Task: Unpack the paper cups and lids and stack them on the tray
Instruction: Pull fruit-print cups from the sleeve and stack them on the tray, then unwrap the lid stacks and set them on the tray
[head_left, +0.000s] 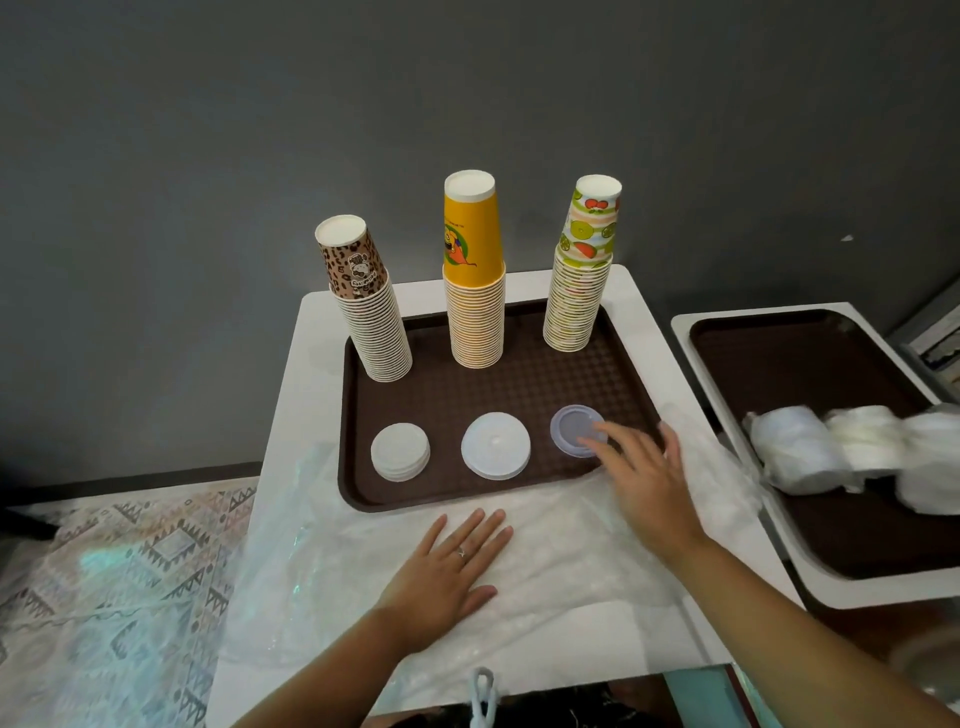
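The left hand lies flat and loose on clear plastic wrap at the table's near edge, the right hand reaches with straight fingers, holding nothing, over the tray's near right corner by three lid piles, and three cup stacks stand along its far edge.

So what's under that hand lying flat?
The left hand presses on clear plastic wrapping spread over the white table. Whatever lies directly beneath the palm is hidden.

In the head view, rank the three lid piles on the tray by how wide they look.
1. Middle lid pile, widest.
2. Left lid pile and clear right lid look alike; the right hand partly covers the latter, so unranked.
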